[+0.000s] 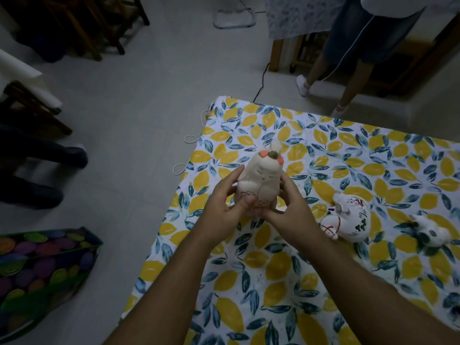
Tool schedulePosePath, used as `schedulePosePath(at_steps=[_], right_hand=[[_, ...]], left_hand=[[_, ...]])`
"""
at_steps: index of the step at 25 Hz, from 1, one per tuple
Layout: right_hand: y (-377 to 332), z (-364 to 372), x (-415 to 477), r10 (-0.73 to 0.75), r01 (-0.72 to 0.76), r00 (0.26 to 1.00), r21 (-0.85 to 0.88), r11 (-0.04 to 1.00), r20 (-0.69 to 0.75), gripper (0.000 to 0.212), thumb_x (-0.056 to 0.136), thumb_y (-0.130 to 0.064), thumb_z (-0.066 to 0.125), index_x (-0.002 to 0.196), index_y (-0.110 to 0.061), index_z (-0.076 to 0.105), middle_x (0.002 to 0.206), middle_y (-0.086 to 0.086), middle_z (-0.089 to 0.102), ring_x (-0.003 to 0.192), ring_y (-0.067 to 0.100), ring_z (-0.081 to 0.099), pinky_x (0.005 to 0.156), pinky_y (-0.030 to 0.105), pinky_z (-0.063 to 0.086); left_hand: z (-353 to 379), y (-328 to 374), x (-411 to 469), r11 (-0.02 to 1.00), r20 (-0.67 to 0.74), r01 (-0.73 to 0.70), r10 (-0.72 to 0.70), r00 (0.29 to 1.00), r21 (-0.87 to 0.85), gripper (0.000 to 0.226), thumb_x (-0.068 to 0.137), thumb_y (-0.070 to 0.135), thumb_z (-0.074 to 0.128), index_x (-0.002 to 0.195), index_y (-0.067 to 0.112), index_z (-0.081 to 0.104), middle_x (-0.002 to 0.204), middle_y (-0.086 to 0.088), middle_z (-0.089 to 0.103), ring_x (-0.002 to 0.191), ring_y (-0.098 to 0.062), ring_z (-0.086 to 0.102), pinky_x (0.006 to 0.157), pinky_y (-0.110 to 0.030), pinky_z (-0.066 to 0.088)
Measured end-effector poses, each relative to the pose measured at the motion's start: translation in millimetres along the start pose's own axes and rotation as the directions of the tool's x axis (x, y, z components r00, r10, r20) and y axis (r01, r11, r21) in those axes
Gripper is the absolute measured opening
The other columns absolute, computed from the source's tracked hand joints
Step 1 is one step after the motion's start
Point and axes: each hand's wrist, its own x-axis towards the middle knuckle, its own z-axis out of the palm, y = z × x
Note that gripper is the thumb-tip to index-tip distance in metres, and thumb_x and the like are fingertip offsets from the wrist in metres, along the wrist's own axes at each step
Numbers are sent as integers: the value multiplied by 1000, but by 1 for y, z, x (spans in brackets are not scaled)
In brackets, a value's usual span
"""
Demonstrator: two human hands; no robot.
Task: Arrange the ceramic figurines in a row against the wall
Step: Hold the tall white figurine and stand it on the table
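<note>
A cream ceramic figurine [258, 179] with pink ears and a drawn face is held upright above the lemon-print tablecloth [273, 282]. My left hand [221, 205] grips its left side and my right hand [291, 207] its right side, thumbs at its base. A white cat figurine with red and green painting [348, 220] lies on the cloth to the right. Further right lies a white figurine with dark green markings [428, 235], somewhat blurred. No wall shows behind the table.
The table's left edge borders grey floor [139, 115]. A colourful patterned bag [42, 275] stands on the floor at the left. Another person's legs [323, 70] stand beyond the table near a black cable [261, 85]. Dark chairs and someone's feet [49, 155] are at the left.
</note>
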Motion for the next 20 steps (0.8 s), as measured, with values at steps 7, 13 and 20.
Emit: schedulePosePath(at_steps=[7, 13, 20], right_hand=[[10, 12, -18, 5, -4, 1000, 62, 998, -11, 67, 90, -5, 74, 146, -25, 44, 135, -14, 57, 116, -11, 57, 79, 19, 58], [20, 21, -20, 6, 1, 997, 93, 996, -80, 72, 90, -1, 73, 149, -29, 42, 141, -11, 55, 122, -7, 56, 85, 24, 58], [24, 20, -18, -12, 18, 997, 76, 997, -77, 72, 91, -1, 72, 150, -27, 39, 143, -4, 53, 123, -5, 56, 85, 24, 58]], left_hand=[[6, -23, -16, 999, 24, -28, 28, 999, 31, 61, 99, 36, 60, 153, 39, 31, 154, 2, 40, 139, -13, 44, 98, -41, 55], [5, -27, -12, 996, 67, -45, 39, 997, 81, 61, 102, 40, 54, 154, 45, 24, 157, 0, 36, 141, -11, 41, 104, -42, 50], [8, -35, -11, 990, 59, -73, 67, 996, 118, 63, 101, 45, 52, 156, 41, 20, 159, 4, 34, 145, -6, 35, 112, -45, 42]])
